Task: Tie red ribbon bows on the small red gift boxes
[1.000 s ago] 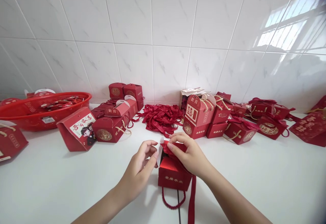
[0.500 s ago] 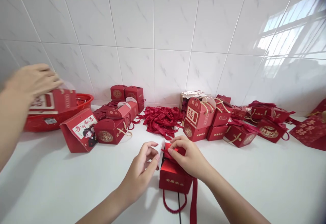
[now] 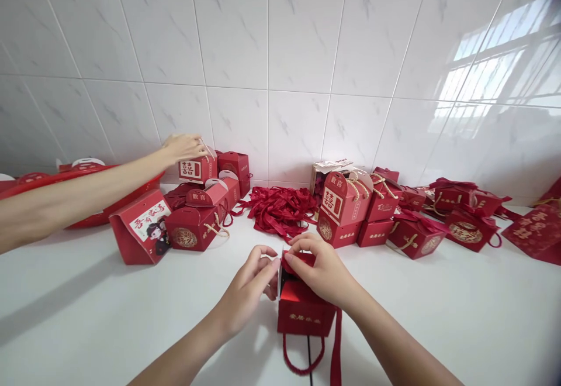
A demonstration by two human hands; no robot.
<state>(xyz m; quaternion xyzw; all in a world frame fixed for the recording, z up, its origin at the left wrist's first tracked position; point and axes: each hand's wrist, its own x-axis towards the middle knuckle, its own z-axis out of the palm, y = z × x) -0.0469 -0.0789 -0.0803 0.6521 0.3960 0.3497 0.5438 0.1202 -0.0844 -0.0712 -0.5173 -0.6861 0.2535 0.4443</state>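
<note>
A small red gift box [image 3: 302, 314] with gold lettering stands on the white table before me. Its red cord handle [image 3: 304, 369] loops toward me. One side flap [image 3: 280, 275], pale on its inner face, rises at the left of the top. My left hand [image 3: 253, 283] curls its fingers and thumb at this flap, gripping the box's edge. On top of the box, my right hand [image 3: 323, 270] pinches a red ribbon [image 3: 289, 263] between thumb and fingers. A long tail of ribbon hangs down the box's right side. The right hand hides much of the box top.
At the back left, another person's hand [image 3: 186, 147] holds a red box [image 3: 199, 167] by its top. A red basin [image 3: 94, 219] sits farther left. A heap of red ribbons [image 3: 283, 209] lies mid-table, with stacked red boxes [image 3: 344, 204] to its right.
The other person's hand has carried a red box rightward from the basin to the back-left stack. My hands stay at the gift box, with small finger movements.
</note>
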